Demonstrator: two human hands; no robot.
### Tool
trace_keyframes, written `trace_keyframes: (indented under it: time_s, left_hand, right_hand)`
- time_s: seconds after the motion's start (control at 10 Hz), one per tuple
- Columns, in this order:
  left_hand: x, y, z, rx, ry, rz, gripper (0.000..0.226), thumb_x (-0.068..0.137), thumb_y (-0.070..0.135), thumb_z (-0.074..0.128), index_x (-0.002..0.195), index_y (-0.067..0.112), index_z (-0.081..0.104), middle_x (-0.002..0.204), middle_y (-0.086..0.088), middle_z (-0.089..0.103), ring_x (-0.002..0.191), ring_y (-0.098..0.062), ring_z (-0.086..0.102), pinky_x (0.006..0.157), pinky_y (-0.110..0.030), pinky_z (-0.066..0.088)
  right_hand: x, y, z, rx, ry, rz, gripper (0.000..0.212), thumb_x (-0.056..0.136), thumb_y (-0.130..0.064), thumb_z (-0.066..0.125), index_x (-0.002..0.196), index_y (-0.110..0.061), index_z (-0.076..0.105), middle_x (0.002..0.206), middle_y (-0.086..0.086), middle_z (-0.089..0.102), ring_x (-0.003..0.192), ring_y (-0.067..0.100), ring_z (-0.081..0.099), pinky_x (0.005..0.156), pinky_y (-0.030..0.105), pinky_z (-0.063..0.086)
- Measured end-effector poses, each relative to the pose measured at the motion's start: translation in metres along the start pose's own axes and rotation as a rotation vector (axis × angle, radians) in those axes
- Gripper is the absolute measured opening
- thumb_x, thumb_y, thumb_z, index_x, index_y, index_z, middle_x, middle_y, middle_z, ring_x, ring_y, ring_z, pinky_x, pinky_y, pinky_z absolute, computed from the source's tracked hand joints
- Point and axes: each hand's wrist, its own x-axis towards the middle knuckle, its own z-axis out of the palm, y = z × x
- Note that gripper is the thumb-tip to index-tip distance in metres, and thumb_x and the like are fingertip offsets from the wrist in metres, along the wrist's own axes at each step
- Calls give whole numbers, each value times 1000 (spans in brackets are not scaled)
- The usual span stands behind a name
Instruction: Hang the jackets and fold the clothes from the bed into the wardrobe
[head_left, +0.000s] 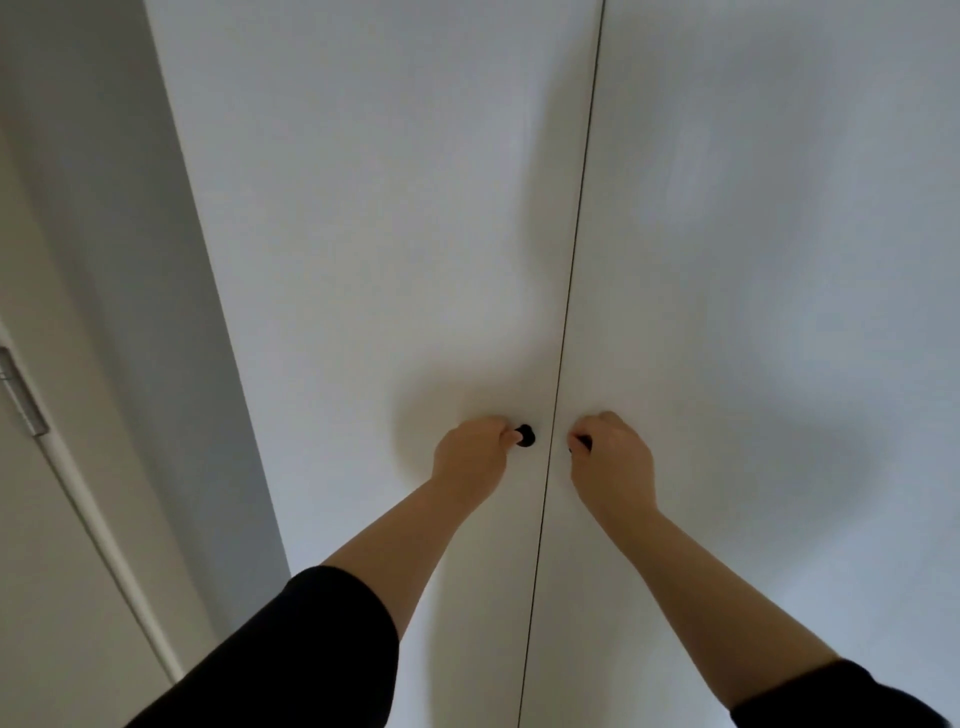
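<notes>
Head view: my left hand (470, 457) and right hand (613, 457) each pinch a small black round knob (525, 435) on the closed white wardrobe doors (363, 260); no clothes visible, so I judge everything remains.

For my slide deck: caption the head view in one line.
Left hand and right hand each grip a black knob on the closed white wardrobe doors.

Both forearms are bare up to loose black sleeves, the left sleeve (311, 649) wide-cuffed, the right sleeve (831, 696) pushed back similarly.
</notes>
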Motion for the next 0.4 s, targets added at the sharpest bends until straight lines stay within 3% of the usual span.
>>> trace_keyframes:
  time_s: [0.1,0.2,0.3,0.4]
  left_hand:
    - [-1,1,-1,117,5,46,30,102,36,35,91,19,58,77,5,53,74,-18,53,62,-27,34]
    - [-5,2,-10,115,131,88,27,96,36,48,76,20,53,68,7,51,67,-19,55,59,-27,34]
    - [-14,13,-33,-6,390,260,12,86,25,66,83,13,66,79,0,65,69,-21,62,60,-26,47]
    - [-17,27,-52,85,553,490,32,84,22,67,111,7,65,121,-11,63,112,-28,60,89,-34,48]
  right_hand:
    - [-2,-4,-1,-47,-41,18,12,89,-7,56,79,-5,63,80,5,53,75,22,51,63,28,38]
    - [-1,-12,-10,-194,-56,-16,14,89,-8,51,80,-4,61,82,9,56,79,28,55,64,33,42]
    - [-3,-29,-26,-267,-48,-108,19,88,-9,51,100,-6,66,107,12,57,99,30,52,80,37,45]
    - [1,-47,-54,-229,6,-186,33,91,-13,51,123,-11,59,140,9,42,125,26,40,101,35,37]
